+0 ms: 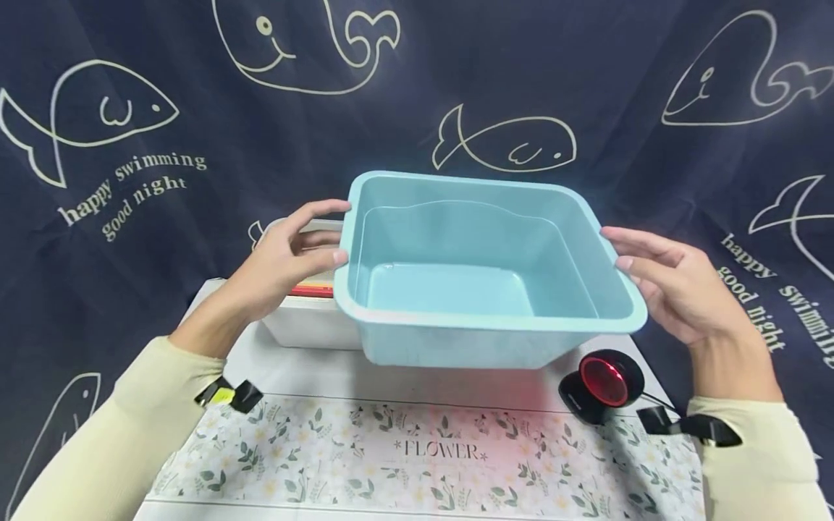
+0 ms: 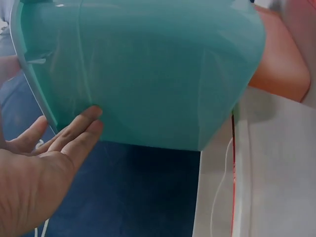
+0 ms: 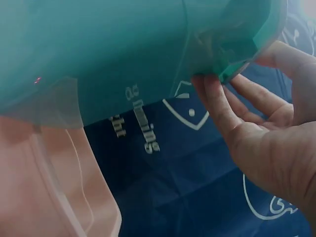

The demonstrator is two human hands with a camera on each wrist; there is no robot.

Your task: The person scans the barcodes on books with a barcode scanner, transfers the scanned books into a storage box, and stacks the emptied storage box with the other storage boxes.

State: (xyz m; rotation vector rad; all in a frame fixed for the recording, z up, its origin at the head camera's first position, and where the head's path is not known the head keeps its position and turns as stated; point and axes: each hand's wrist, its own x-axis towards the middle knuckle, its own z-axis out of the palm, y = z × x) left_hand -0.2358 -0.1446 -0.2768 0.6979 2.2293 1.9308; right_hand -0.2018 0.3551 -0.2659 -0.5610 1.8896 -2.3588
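A light blue plastic basin (image 1: pixel 449 344) is held in the air above the table, its open top tilted toward the head camera. My left hand (image 1: pixel 280 257) grips the rim at the basin's left end, thumb on the near side and fingers spread along the edge. At the opposite end, my right hand (image 1: pixel 684 289) pinches the rim between thumb and fingers. From below, the left wrist view shows the basin's outer wall (image 2: pixel 148 84) with fingertips against it. In the right wrist view, fingers (image 3: pixel 217 98) reach under the rim. Nothing shows inside the basin.
Behind the basin at left stands a white bin (image 1: pixel 313 325), partly hidden, with something red and yellow in it. A black round device with a glowing red face (image 1: pixel 604 380) sits at the right. A flower-print mat (image 1: pixel 391 463) covers the table front; a dark blue curtain (image 1: pixel 586 51) hangs behind.
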